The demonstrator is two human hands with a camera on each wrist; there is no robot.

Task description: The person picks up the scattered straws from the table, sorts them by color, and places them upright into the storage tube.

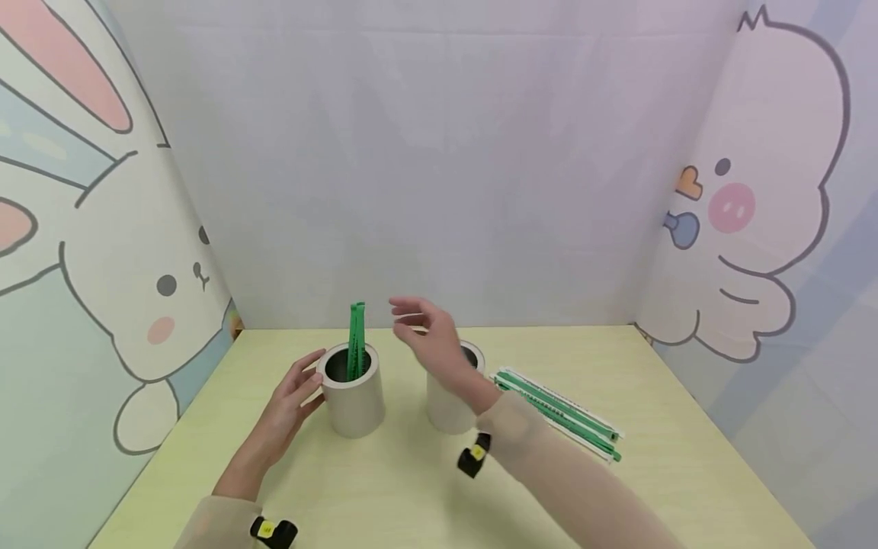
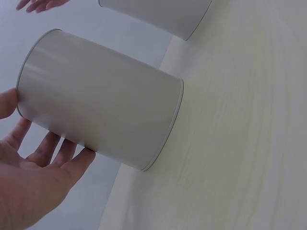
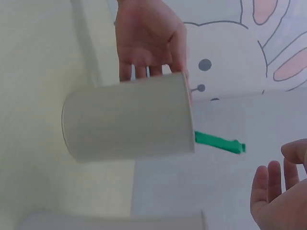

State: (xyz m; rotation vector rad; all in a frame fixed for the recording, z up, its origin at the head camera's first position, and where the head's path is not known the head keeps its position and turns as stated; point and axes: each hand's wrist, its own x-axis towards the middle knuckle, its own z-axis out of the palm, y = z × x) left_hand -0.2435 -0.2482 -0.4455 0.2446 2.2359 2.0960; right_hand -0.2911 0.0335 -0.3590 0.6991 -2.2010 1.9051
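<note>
Two slim green sticks [image 1: 356,335] stand upright in a pale cylindrical container [image 1: 355,408] on the left of the table. My left hand [image 1: 291,404] touches this container's left side, fingers spread along the wall and the thumb [image 2: 6,103] at the rim. Up in the air right of the sticks is my right hand [image 1: 435,343], with nothing in it and its fingers loosely bent. It overlaps a second pale container [image 1: 449,408] in the head view and hides part of its opening. In the right wrist view, one green stick end [image 3: 220,142] pokes out past the first container's rim.
Several green and white sticks [image 1: 559,412] lie in a loose bundle on the light wood table [image 1: 384,496], right of the second container. A pale cloth wall [image 1: 439,175] rises behind, with cartoon figures on both side panels.
</note>
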